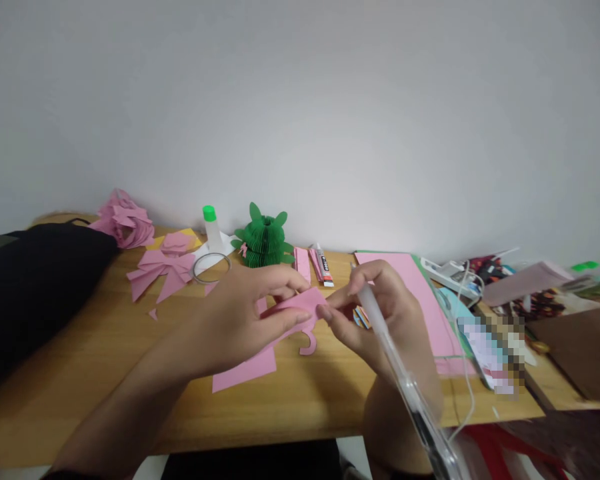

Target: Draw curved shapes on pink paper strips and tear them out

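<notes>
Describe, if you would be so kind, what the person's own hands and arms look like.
The left hand and right hand are ungloved, and the wrists and forearms are bare. Dark edges at the picture's bottom look like sleeves.

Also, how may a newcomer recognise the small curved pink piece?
Over the wooden table, find the pink paper between the left hand and right hand. Just below it in view is the curved piece, hook-shaped, unlike the straight-edged pink sheet.

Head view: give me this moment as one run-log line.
left hand: holding pink paper | right hand: holding pen, at paper's edge | beyond hands: green pleated paper piece, glue tube
</notes>
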Demonstrator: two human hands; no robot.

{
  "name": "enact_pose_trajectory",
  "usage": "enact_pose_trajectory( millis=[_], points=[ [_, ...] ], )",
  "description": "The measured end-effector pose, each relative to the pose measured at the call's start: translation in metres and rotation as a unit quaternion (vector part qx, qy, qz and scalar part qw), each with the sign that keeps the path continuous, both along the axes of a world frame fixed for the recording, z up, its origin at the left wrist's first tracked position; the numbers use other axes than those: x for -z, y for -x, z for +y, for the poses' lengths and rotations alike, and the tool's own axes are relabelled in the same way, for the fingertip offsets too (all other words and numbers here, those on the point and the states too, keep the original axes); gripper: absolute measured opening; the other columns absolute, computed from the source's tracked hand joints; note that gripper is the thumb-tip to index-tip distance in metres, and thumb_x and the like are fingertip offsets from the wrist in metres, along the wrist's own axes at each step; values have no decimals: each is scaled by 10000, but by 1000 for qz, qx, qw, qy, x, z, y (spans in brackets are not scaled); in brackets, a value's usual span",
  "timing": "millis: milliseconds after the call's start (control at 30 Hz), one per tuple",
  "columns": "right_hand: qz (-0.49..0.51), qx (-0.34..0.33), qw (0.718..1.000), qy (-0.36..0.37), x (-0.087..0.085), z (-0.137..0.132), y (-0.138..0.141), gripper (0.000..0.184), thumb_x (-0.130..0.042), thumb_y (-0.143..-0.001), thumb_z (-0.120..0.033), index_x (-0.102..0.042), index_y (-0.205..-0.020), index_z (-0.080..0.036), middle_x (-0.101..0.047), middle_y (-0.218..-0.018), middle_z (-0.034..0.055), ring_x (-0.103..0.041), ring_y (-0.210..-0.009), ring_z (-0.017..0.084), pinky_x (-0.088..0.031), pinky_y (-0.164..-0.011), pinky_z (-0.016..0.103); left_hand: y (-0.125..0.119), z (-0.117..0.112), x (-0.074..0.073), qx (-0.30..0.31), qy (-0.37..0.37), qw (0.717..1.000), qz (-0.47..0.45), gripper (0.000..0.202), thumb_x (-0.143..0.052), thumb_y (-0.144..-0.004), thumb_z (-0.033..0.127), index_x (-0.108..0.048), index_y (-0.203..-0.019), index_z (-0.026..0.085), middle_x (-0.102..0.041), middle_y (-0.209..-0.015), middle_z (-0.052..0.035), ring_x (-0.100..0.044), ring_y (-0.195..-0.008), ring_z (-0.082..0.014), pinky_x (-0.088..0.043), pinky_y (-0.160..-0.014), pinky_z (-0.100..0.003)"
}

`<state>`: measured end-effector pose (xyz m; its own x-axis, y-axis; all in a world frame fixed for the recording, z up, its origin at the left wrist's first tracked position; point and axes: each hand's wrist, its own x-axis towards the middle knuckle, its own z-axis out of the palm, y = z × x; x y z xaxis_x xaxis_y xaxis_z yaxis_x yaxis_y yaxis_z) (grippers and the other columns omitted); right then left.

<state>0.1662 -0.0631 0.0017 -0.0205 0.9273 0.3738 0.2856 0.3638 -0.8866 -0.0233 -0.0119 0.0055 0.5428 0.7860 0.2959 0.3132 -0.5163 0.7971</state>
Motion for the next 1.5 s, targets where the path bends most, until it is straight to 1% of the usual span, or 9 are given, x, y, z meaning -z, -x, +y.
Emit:
enact_pose_trajectory(
  millis=[167,367,533,667,767,867,967,1200,1500],
  points=[
    [29,-11,992,124,22,-21,-12,346,-790,-741,-212,-463,-849,-243,-687,-655,-63,-626,-537,101,-496,-515,217,-8,5,18,123,108,984,76,149,-643,-792,322,-677,-872,201,-669,-706,21,-583,-637,-138,-384,-546,-230],
    [193,125,940,251,110,-97,1,503,-866,-655,-312,-392,-813,-253,-634,-537,-96,-548,-454,94,-432,-500,214,-34,-21,85,267,253,916,162,192,-629,-765,316,-647,-892,173,-644,-725,28,-586,-651,-136,-375,-563,-226],
    [219,241,910,256,153,-153,14,496,-846,-676,-326,-383,-844,-262,-650,-562,-89,-585,-487,121,-454,-551,249,-34,-52,116,277,265,890,247,293,-603,-787,306,-673,-1043,180,-724,-887,-23,-647,-755,-179,-417,-628,-250],
    [245,297,897,219,171,-168,13,467,-814,-726,-329,-379,-880,-262,-670,-589,-87,-591,-503,114,-455,-592,252,-27,-62,120,219,187,918,271,323,-626,-839,355,-662,-1115,192,-725,-1095,-70,-669,-964,-240,-485,-797,-322],
    [250,333,889,191,183,-170,15,464,-806,-737,-334,-374,-893,-263,-662,-577,-100,-594,-518,115,-462,-630,261,-26,-78,122,95,-16,949,299,302,-643,-876,369,-677,-1045,122,-709,-1087,-144,-643,-1035,-316,-494,-861,-423],
    [260,359,882,161,194,-170,19,457,-797,-741,-348,-377,-901,-263,-661,-573,-105,-601,-534,117,-471,-655,270,-30,-106,133,82,-259,926,261,261,-588,-937,299,-690,-1036,81,-698,-1144,-178,-620,-1112,-316,-473,-936,-435],
    [272,360,879,154,201,-168,22,455,-794,-739,-342,-379,-908,-263,-669,-588,-97,-611,-549,123,-485,-674,284,-33,-133,155,128,-391,878,245,376,-513,-980,269,-620,-1234,13,-662,-1284,-195,-582,-1233,-283,-377,-1083,-400],
    [292,369,867,164,207,-166,22,462,-804,-729,-344,-389,-914,-260,-653,-575,-104,-597,-521,119,-483,-638,278,-34,-143,200,73,-418,855,299,422,-431,-971,167,-538,-1357,34,-555,-1444,-178,-511,-1350,-281,-334,-1131,-389],
    [300,378,857,182,208,-167,22,458,-795,-727,-346,-385,-913,-257,-646,-569,-107,-597,-508,118,-488,-616,276,-35,-145,209,51,-413,863,287,423,-362,-981,98,-516,-1370,34,-556,-1428,-207,-548,-1323,-294,-403,-1093,-401]
  ],
)
